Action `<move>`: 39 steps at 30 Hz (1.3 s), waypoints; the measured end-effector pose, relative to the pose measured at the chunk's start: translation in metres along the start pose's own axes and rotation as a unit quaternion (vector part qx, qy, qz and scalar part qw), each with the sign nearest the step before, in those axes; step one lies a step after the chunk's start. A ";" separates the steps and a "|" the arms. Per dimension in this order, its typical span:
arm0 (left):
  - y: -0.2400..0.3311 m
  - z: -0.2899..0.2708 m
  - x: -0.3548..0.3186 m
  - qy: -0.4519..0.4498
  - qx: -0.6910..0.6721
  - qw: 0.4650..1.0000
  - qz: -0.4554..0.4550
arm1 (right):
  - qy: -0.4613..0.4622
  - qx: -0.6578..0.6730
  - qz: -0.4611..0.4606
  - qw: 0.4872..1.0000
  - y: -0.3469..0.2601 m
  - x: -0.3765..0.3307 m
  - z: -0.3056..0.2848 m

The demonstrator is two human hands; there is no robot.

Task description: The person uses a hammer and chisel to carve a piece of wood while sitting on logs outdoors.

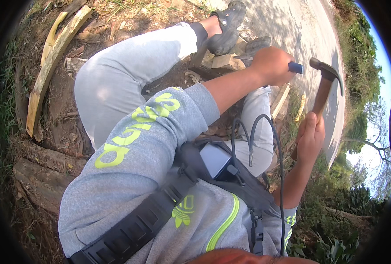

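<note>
My left hand is closed around a chisel, whose blue handle end sticks out to the right of the fist. The flat metal blade shows on the fist's other side, pointing left over a pale wood block on the ground between my feet. Whether its edge touches the wood, I cannot tell. In my right hand is a claw hammer, gripped by its wooden handle. Its head is raised just right of the chisel's handle end, with a gap between them.
Dark clogs on my feet flank the block. Long split wood strips and a log lie at left. A black cable loops from the waist pouch near my right forearm. Pavement runs beyond.
</note>
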State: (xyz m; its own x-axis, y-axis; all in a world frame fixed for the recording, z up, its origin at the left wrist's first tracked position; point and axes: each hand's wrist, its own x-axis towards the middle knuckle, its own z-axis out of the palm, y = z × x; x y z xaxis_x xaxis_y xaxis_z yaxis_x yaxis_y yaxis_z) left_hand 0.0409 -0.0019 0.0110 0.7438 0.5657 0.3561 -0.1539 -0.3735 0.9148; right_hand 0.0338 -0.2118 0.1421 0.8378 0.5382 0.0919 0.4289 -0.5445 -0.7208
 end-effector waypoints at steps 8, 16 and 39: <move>-0.002 0.001 -0.005 -0.021 -0.016 1.000 -0.010 | 0.094 0.199 0.039 0.975 -0.020 -0.036 -0.010; 0.003 -0.004 -0.010 -0.038 -0.006 0.999 -0.010 | 0.092 0.233 0.117 0.961 0.014 -0.099 -0.041; -0.005 0.004 -0.012 -0.014 -0.004 0.998 0.066 | -0.097 0.111 -0.075 0.986 0.182 0.081 0.223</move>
State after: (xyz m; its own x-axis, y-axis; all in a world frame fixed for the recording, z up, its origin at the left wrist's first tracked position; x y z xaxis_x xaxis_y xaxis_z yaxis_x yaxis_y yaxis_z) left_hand 0.0353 -0.0098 0.0017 0.7346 0.4913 0.4679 -0.2563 -0.4376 0.8619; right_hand 0.1043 -0.1237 -0.1353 0.6805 0.7270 0.0914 0.4406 -0.3064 -0.8438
